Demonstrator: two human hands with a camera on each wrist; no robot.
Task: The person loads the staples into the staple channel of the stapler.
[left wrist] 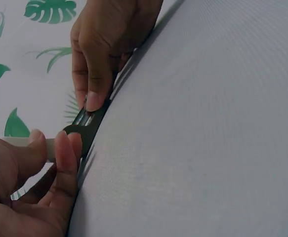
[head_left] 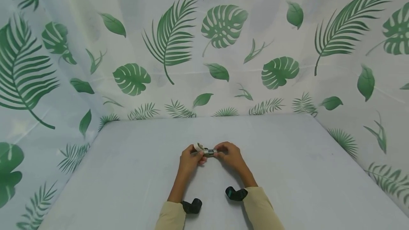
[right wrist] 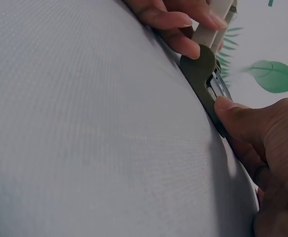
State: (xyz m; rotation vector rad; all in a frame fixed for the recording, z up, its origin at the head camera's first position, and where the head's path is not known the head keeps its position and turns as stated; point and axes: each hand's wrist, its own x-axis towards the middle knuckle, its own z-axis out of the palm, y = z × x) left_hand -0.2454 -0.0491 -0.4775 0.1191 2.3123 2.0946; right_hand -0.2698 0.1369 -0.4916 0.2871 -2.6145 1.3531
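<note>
Left hand (head_left: 190, 159): curled, thumb and fingers pinching the pale end of the small tool (head_left: 206, 150); in the left wrist view, fingertips (left wrist: 64, 148) pressed against the white strip and the dark rounded part.
Right hand (head_left: 230, 155): curled likewise, thumb tip (right wrist: 227, 104) bearing on the tool's metal slider end; pinching, not spread.
Small tool: flat, dark body with a pale handle piece and a shiny metal insert; exact kind not certain. Held between both hands, lying low against the tabletop (head_left: 287, 173), roughly at its middle and toward the near side.
Likely reason for hold: one end steadied per hand, so the slider part can be worked by the right thumb without the body twisting.
Wrist cameras: black units (head_left: 191, 206) on both cream sleeves, near side of the tool.
Tabletop edges: far edge well beyond the tool, meeting the leaf-print curtain (head_left: 223, 45); side edges well apart from it left and right.
Room: bare pale surface around the tool on all sides; curtain walls closing in on three sides.
</note>
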